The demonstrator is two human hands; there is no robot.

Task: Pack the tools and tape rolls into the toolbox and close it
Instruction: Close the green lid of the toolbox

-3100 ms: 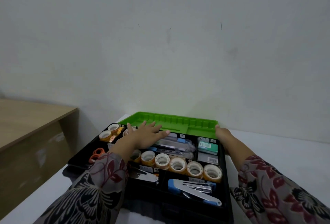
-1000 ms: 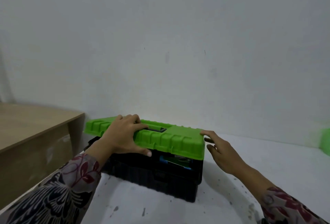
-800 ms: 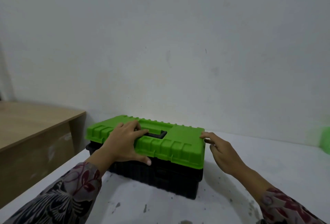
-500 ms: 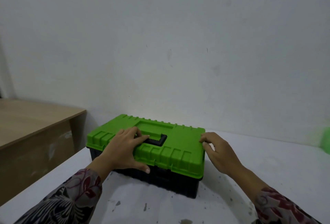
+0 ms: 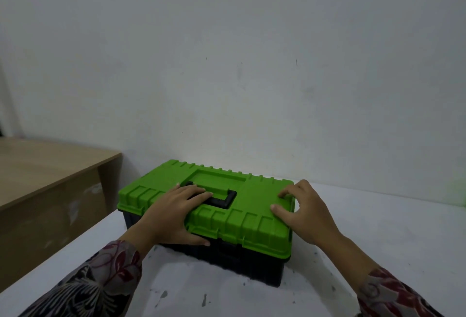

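The toolbox [image 5: 242, 258] has a black body and a green lid [image 5: 252, 200], and the lid lies flat down on the body. My left hand [image 5: 174, 213] rests on the lid's front left part, its fingers lying over the black carry handle [image 5: 224, 200] and its thumb along the lid's front edge. At the lid's right edge my right hand [image 5: 302, 213] presses down with spread fingers. The tools and tape rolls are hidden inside.
The toolbox stands on a white table [image 5: 378, 228] marked with dark specks, close to a white wall. A lower wooden surface [image 5: 45, 165] lies to the left. Something green [image 5: 463, 198] shows at the right frame edge.
The green lid swung from open behind the box down onto the black body. Both hands followed it and now lie on top; the packed tray is covered.
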